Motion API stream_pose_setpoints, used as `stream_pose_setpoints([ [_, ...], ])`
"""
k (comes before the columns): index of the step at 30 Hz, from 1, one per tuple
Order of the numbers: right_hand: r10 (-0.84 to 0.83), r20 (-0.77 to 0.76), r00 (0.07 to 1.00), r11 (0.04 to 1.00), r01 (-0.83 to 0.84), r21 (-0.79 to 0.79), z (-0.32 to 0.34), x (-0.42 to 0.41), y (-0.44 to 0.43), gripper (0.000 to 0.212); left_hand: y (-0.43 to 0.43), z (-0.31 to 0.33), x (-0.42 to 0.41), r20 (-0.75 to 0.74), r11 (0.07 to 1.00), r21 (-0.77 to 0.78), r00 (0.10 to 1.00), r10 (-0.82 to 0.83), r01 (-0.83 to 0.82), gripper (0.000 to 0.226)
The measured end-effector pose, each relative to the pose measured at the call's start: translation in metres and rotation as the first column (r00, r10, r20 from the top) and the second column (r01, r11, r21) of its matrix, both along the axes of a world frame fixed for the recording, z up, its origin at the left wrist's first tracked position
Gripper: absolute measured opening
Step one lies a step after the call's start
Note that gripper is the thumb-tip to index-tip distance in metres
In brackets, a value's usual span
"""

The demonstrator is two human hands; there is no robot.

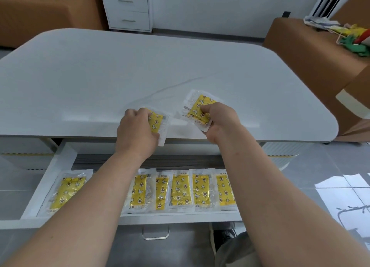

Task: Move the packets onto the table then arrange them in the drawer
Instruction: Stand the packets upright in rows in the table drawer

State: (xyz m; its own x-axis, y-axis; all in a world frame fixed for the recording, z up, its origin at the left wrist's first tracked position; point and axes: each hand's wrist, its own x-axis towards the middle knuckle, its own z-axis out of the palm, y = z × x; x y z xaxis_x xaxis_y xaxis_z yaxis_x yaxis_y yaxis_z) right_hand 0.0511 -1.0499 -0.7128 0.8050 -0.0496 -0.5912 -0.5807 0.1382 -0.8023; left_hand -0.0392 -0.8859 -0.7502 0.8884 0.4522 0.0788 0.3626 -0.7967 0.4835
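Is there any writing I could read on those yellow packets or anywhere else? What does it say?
No text is legible.
Clear plastic packets with yellow star-and-moon contents in the white drawer: dark edge print, too blurred to read.
Left-held packet, gripped by the left hand, and right-held packet, gripped by the right hand: border print too small to read.

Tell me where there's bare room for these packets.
The white rounded table is bare beyond and beside the left hand and right hand. In the open white drawer, yellow star-print packets crowd middle and right; its grey back strip is free.
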Motion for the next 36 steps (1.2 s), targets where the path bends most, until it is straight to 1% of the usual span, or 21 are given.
stream_pose_setpoints([
  [4,-0.004,0.03,1.0,1.0,0.004,-0.022,0.003,-0.002,-0.001,0.011,0.001,0.003,-0.001,0.054,0.994,-0.106,0.999,-0.004,0.009,0.052],
  [9,0.047,0.057,0.997,0.998,-0.045,-0.042,0.004,-0.007,0.004,0.011,0.01,0.012,-0.004,0.057,0.968,-0.246,0.996,0.07,-0.053,0.043],
  [11,0.064,0.063,0.996,0.997,-0.061,-0.047,0.005,-0.01,0.008,0.012,0.014,0.016,-0.005,0.067,0.928,-0.364,0.991,0.112,-0.08,0.035],
  [13,0.098,0.053,0.994,0.993,-0.094,-0.075,0.004,-0.011,0.013,0.016,0.019,0.019,-0.008,0.095,0.868,-0.486,0.98,0.172,-0.105,0.023],
  [14,0.116,0.051,0.992,0.99,-0.112,-0.08,0.003,-0.012,0.015,0.019,0.021,0.02,-0.009,0.106,0.847,-0.518,0.974,0.2,-0.118,0.018],
  [16,0.151,0.043,0.988,0.985,-0.147,-0.086,0.002,-0.015,0.021,0.025,0.026,0.023,-0.014,0.111,0.844,-0.52,0.969,0.219,-0.131,0.017],
  [18,0.184,0.031,0.983,0.978,-0.179,-0.108,0.005,-0.021,0.027,0.026,0.034,0.028,-0.021,0.09,0.85,-0.506,0.971,0.223,-0.148,0.027],
  [20,0.224,0.039,0.974,0.968,-0.217,-0.127,0.007,-0.026,0.032,0.023,0.046,0.035,-0.029,0.023,0.84,-0.507,0.972,0.235,-0.191,0.035],
  [21,0.252,0.044,0.967,0.961,-0.244,-0.132,0.007,-0.028,0.034,0.022,0.054,0.038,-0.034,-0.037,0.834,-0.507,0.972,0.23,-0.217,0.037],
  [23,0.318,0.059,0.946,0.941,-0.307,-0.144,0.006,-0.036,0.04,0.023,0.07,0.043,-0.046,-0.199,0.816,-0.52,0.965,0.172,-0.253,0.036],
  [25,0.374,0.074,0.924,0.919,-0.359,-0.163,0.003,-0.043,0.047,0.022,0.082,0.042,-0.058,-0.35,0.792,-0.543,0.933,0.086,-0.277,0.033],
  [26,0.403,0.078,0.912,0.906,-0.386,-0.171,0.001,-0.046,0.05,0.022,0.086,0.04,-0.063,-0.403,0.798,-0.531,0.913,0.058,-0.285,0.033],
  [30,0.493,0.078,0.866,0.86,-0.472,-0.193,-0.008,-0.059,0.06,0.019,0.102,0.023,-0.074,-0.516,0.848,-0.429,0.855,0.053,-0.311,0.032],
  [33,0.523,0.069,0.849,0.839,-0.499,-0.215,-0.015,-0.064,0.067,0.02,0.112,0.005,-0.079,-0.596,0.844,-0.404,0.802,0.049,-0.352,0.032],
  [34,0.533,0.064,0.843,0.831,-0.508,-0.226,-0.017,-0.066,0.069,0.021,0.115,-0.001,-0.081,-0.621,0.843,-0.394,0.782,0.05,-0.367,0.036],
  [36,0.55,0.055,0.834,0.82,-0.525,-0.229,-0.019,-0.068,0.073,0.022,0.121,-0.013,-0.086,-0.653,0.842,-0.375,0.755,0.057,-0.387,0.054],
])
